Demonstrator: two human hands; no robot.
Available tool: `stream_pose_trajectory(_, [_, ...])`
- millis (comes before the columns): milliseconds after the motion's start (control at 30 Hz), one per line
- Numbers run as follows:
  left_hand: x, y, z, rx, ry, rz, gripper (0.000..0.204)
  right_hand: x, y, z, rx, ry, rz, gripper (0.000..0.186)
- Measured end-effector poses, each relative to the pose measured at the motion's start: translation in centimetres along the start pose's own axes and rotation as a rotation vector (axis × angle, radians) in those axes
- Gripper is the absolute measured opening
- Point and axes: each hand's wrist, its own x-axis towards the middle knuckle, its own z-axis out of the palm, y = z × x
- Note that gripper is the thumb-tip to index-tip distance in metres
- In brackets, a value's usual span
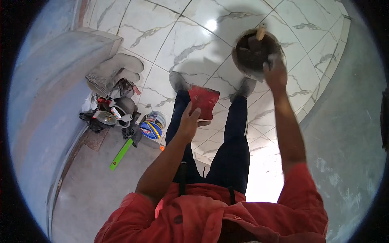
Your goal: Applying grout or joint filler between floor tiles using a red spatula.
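Note:
My left hand (189, 123) grips a red flat spreader (204, 102) with pale smears on it, held out in front of my legs. Ahead to the right, a round bucket (259, 75) stands on the tiles with a dark mix (248, 50) inside. A tool with a wooden handle (261, 31) leans in it, its lower end down in the mix. My right hand (276, 73) is over the bucket's near right rim; motion smears the fingers, so whether they hold the rim or something else cannot be made out.
White marbled tiles (194, 44) cover the floor ahead. Along the left wall lie grey boots (121, 67), bags and a jumble of gear. A small tub with a blue lid (151, 129) and a green level-like bar (121, 154) lie nearer. A grey wall (344, 133) runs along the right.

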Motion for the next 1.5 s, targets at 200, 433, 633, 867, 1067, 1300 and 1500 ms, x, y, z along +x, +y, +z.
stream_pose_trajectory(200, [2.4, 2.0, -4.2, -0.266, -0.227, -0.012, 0.048, 12.3, -2.7, 2.7, -0.59, -0.024, -0.519, 0.047])
stream_pose_trajectory(433, [5.8, 0.8, -5.0, -0.292, -0.347, -0.027, 0.053, 14.4, -4.9, 4.5, -0.939, -0.484, -0.452, 0.033])
stream_pose_trajectory(633, [6.6, 0.4, -2.7, -0.338, -0.322, -0.029, 0.053, 12.5, -1.2, 3.0, -1.028, -0.898, -0.177, 0.027])
stream_pose_trajectory(867, [6.3, -0.2, -1.6, -0.327, -0.323, -0.06, 0.054, 3.3, 2.7, 0.5, -0.587, -0.875, 0.239, 0.034])
stream_pose_trajectory(1067, [6.0, -0.8, -1.3, -0.241, -0.329, -0.091, 0.054, 0.2, 6.0, 0.6, -0.641, -0.816, 0.073, 0.04])
stream_pose_trajectory(1300, [5.9, -1.2, -1.3, -0.249, -0.299, -0.085, 0.054, 2.3, 6.4, 4.3, -0.831, -0.569, -0.291, 0.038])
stream_pose_trajectory(1500, [6.2, -1.8, -2.0, -0.258, -0.28, -0.117, 0.052, 1.8, 6.3, 3.7, -0.719, -0.815, -0.059, 0.038])
